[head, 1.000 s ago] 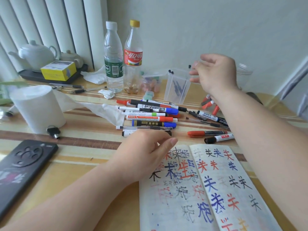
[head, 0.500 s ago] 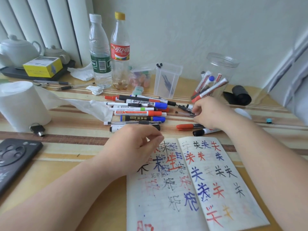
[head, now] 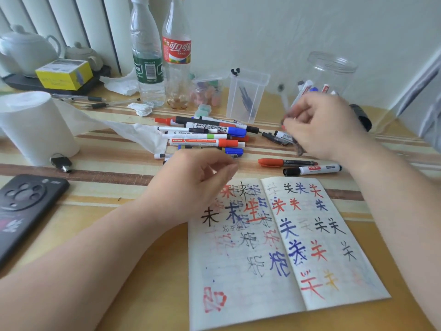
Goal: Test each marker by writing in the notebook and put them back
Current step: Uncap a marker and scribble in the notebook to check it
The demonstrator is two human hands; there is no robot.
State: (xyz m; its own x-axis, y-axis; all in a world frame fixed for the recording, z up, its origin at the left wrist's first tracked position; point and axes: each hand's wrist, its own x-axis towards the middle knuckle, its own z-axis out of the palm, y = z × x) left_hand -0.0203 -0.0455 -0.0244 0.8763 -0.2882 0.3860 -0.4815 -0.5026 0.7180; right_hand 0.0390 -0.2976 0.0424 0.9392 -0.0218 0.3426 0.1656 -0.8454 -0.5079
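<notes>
Head view showed an open notebook (head: pixel 281 237) lying flat on the striped table (head: pixel 100 187) at about 5 o'clock in the picture, both pages covered with black, blue, red and yellow characters. The left hand (head: pixel 198 185) rested on the notebook's 11 o'clock corner with its fingers loosely curled and nothing visible in them. The right hand (head: pixel 319 125) hovered at 1 o'clock from the notebook, blurred, its fingers curled round a dark marker (head: pixel 298 149) whose end stuck out below the palm. A pile of markers (head: pixel 207 137) lay at 12 o'clock from the left hand, just beyond its fingertips. Two more lay side by side between the right hand and the notebook: an orange-capped marker (head: pixel 286 162) and, just at its 5 o'clock, a black-capped marker (head: pixel 312 170). Behind the right hand, at 12 o'clock, stood a clear jar (head: pixel 331 65) with several markers leaning inside. A clear box (head: pixel 248 94) stood at 9 o'clock from the jar, with two plastic bottles (head: pixel 148 68) further along at 9 o'clock. A paper roll (head: pixel 35 125) and a phone (head: pixel 23 206) sat at the 9 o'clock edge.
</notes>
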